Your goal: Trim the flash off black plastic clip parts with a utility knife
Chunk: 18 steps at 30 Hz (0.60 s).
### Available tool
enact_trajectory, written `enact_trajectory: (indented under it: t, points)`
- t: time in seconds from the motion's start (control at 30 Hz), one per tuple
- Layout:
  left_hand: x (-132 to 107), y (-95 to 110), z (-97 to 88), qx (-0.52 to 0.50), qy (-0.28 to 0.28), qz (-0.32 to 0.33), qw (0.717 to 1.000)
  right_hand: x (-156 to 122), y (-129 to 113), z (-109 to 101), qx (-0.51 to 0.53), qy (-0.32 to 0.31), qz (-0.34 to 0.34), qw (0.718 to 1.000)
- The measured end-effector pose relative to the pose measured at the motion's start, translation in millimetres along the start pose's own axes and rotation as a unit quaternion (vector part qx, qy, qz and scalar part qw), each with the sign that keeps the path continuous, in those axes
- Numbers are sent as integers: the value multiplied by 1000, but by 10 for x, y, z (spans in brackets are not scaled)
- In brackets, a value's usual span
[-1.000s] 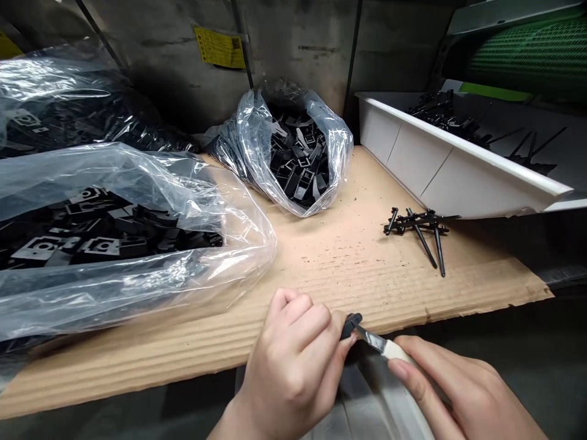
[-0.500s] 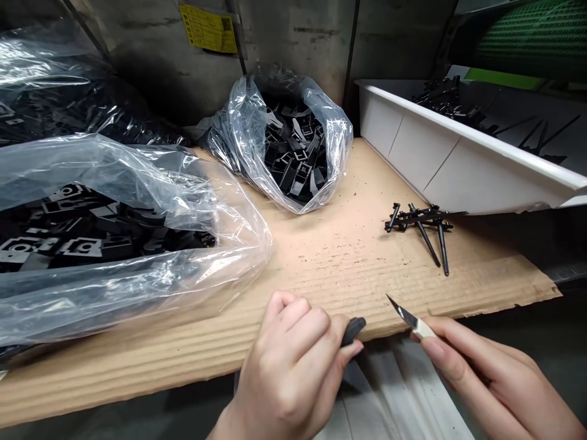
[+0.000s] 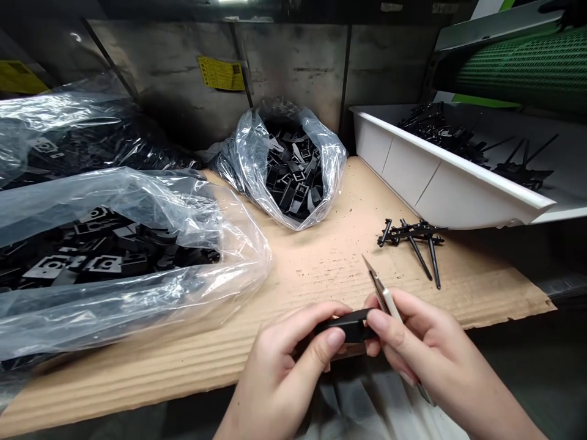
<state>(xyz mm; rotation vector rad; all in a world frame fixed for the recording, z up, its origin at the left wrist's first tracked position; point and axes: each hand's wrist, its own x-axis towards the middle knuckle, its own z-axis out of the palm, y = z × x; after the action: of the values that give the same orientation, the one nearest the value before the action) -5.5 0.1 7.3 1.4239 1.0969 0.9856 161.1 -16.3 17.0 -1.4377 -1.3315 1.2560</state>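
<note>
Both of my hands meet near the front edge of the cardboard sheet (image 3: 330,256). My left hand (image 3: 284,373) pinches a small black plastic part (image 3: 351,324) between thumb and fingers. My right hand (image 3: 422,348) grips a slim knife (image 3: 378,288) with a white handle, blade pointing up and away, while its thumb and forefinger also touch the right end of the black part. The part lies level between the two hands.
A large clear bag of black parts (image 3: 114,256) lies at the left, a smaller open bag (image 3: 293,171) at the back centre. A black sprue with pins (image 3: 413,238) lies at the right, below a white tray (image 3: 435,177) holding more sprues.
My right hand has swung the knife from the right in toward the left hand and now touches the black part. The left hand has turned and lifted the part level.
</note>
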Motion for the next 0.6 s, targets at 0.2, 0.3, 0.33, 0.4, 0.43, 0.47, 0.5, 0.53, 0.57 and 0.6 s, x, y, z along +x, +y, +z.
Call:
enact_trajectory:
  t: [0.2, 0.3, 0.33, 0.4, 0.43, 0.47, 0.5, 0.53, 0.57, 0.6]
  points:
    - [10, 21, 3, -118, 67, -79, 988, -139, 351, -437, -334, 81, -199, 918]
    - [0, 13, -11, -113, 58, -79, 989, -196, 490, -640, -420, 108, -256, 864]
    - [-4, 12, -13, -106, 55, -76, 990, -207, 499, -681, -444, 111, -281, 844]
    - [-6, 13, -10, -97, 57, -68, 991, -216, 463, -714, -487, 112, -321, 805]
    - [-4, 17, -4, -98, 56, -67, 991, -215, 425, -706, -509, 102, -337, 785]
    - [1, 24, 3, -102, 54, -70, 991, -212, 381, -687, -532, 88, -351, 765]
    - [7, 33, 12, -106, 55, -75, 990, -206, 334, -659, -554, 73, -366, 744]
    - [13, 43, 21, -107, 59, -83, 989, -198, 290, -626, -574, 60, -381, 722]
    - [18, 52, 29, -107, 64, -90, 988, -189, 249, -593, -592, 50, -395, 701]
    - [21, 59, 35, -106, 71, -93, 988, -179, 214, -561, -606, 42, -405, 684]
